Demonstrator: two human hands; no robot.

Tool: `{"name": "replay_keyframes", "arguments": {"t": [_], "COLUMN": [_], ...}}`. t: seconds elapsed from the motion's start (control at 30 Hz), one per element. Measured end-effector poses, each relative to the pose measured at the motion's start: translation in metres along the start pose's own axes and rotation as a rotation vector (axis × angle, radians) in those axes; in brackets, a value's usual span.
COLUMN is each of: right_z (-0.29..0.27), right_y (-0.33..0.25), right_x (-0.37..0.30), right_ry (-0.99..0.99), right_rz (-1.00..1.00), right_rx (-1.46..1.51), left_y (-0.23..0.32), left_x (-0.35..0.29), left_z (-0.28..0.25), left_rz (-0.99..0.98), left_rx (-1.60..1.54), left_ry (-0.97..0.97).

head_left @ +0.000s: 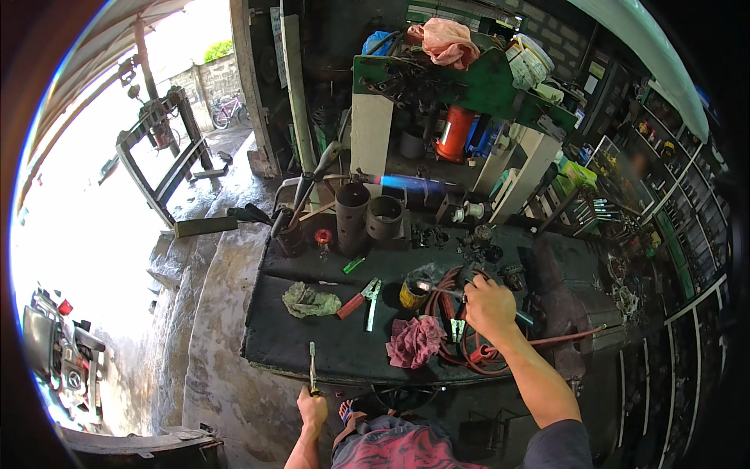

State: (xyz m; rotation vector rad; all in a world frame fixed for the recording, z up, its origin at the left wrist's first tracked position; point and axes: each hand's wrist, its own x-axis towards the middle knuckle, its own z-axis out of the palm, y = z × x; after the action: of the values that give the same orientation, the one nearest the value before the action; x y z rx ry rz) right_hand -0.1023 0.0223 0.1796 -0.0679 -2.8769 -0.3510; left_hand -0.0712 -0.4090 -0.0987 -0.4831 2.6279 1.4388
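My left hand (312, 408), below the bench's near edge, is closed around a slim tool (312, 363) with a yellow-and-black handle and a pale metallic shaft pointing up; its exact kind is unclear. Over the bench, my right hand (488, 306) grips a dark-handled tool (439, 290) with a silver end, held level beside a yellow can (411, 295). My fingers hide its middle. Below that hand lie red jumper-type clamps (455, 319) and a coiled reddish hose (469, 356). A pink rag (414, 342) lies left of them.
The dark workbench (297, 352) also bears a greenish rag (311, 300), red-handled locking pliers (359, 303), a green lighter-like piece (354, 265) and upright metal cylinders (352, 215). A blue flame-like streak (406, 184) crosses behind them. Farther back stand a green press frame (469, 82) and a red jack (455, 133).
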Motion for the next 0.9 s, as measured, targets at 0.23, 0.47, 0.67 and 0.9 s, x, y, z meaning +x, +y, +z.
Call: {"name": "replay_keyframes", "arguments": {"t": [0.23,0.47,0.67,0.9], "right_z": [0.004,-0.005,-0.055,-0.028], "right_y": [-0.016,-0.028,0.031,0.104], "right_x": [0.033,0.072,0.061,0.027], "right_ry": [-0.109,-0.179,-0.299,-0.303], "right_rz": [-0.092,-0.218,0.042,0.56], "right_rx": [-0.038,-0.131,0.076,1.253], "left_y": [0.0,-0.001,0.0,0.013], "left_x": [0.0,-0.001,-0.004,-0.009], "left_z": [0.001,0.002,0.002,-0.001], "left_rz": [0.017,0.023,-0.017,-0.048], "left_rx": [-0.003,-0.034,-0.056,-0.014], "left_ry": [-0.005,0.001,-0.004,0.016]}}
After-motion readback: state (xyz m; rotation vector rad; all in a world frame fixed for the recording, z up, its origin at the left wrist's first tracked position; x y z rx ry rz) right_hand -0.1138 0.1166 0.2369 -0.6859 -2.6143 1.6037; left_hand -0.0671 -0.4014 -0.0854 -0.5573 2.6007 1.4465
